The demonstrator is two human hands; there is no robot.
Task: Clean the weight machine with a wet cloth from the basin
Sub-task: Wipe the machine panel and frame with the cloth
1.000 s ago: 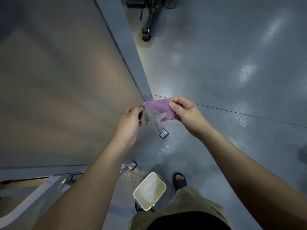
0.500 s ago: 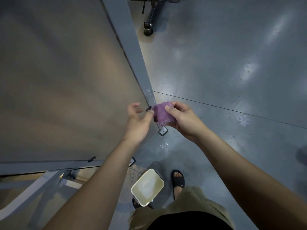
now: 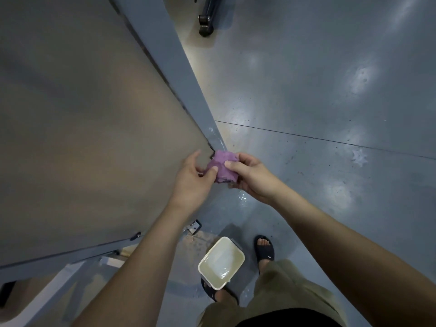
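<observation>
Both grips held purple cloth (image 3: 221, 167), bunched btwn L hand (image 3: 192, 178) & R hand (image 3: 251, 179). Upright machine post (image 3: 179, 74) just beyond it, far-left, nearer L hand; basin (image 3: 221, 261) on floor (image 3: 306, 90), near.

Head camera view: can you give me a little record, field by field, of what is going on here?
Cloth: purple, bunched, held between both hands
Left hand: pinches the cloth's edge
Right hand: grips the cloth
Basin: cream, on the floor by the feet, holding water
Machine: grey frame post just behind the cloth
Floor: grey, wet splashes near the basin
</observation>
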